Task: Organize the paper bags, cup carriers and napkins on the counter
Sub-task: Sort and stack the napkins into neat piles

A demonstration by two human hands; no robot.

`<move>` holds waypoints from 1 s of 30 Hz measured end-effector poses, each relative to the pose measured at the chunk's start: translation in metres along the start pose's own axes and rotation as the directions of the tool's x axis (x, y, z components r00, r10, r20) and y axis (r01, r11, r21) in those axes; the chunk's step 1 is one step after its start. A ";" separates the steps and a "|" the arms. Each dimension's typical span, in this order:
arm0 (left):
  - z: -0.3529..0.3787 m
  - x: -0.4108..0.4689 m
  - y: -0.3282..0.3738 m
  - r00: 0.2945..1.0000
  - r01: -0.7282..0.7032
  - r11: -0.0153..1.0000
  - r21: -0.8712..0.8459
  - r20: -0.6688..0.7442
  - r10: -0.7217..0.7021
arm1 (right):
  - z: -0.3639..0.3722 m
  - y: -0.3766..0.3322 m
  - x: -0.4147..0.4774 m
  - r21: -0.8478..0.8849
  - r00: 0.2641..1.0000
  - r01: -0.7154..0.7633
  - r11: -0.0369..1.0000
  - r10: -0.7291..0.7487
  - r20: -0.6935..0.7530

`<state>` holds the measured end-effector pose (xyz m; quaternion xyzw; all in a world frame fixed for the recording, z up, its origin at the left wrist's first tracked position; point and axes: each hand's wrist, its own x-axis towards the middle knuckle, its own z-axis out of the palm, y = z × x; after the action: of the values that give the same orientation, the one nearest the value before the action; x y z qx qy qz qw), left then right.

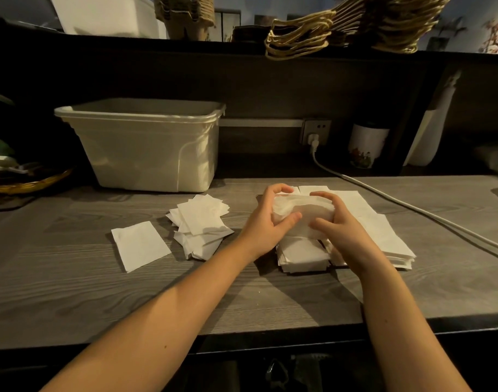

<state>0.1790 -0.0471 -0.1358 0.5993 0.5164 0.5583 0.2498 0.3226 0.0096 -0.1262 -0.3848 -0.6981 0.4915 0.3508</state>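
The fingers of the left hand curl over the far edge of a thick bundle of napkins, with the thumb pressed on its near face. The right hand mirrors it from the other side, so both hands clasp the bundle and squeeze its edges square. The bundle is held just above a squared stack lying on the table.

To the right, touching that stack, lies a wider white pile; I cannot tell whether it is napkins or flat bags. To the left, a loose heap of napkins sits fanned and crooked, and a single napkin lies apart beside it. A pale plastic bin stands behind them.

On the shelf above, paper bags with twisted handles lean in a slumped row. Near them is what looks like a stack of cup carriers.

By my reading the napkins are roughly half gathered. The heap and the lone sheet remain, and the bags look unsorted.
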 end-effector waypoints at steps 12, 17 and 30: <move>-0.018 0.004 0.010 0.998 -0.036 0.941 0.336 -0.038 0.052 | -0.001 -0.009 0.000 0.098 0.964 0.223 0.970 -0.205 -0.170; -0.017 0.003 0.017 0.987 -0.106 0.890 0.444 -0.058 0.147 | 0.002 -0.013 -0.001 0.182 0.941 0.316 0.931 -0.283 -0.188; 0.004 0.000 0.023 0.999 -0.045 0.995 -0.094 -0.010 0.044 | -0.016 -0.029 0.001 0.676 0.977 0.071 0.733 0.084 -0.193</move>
<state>0.1904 -0.0542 -0.1165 0.5961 0.4769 0.5899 0.2632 0.3306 0.0107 -0.0934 -0.2824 -0.4276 0.6700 0.5372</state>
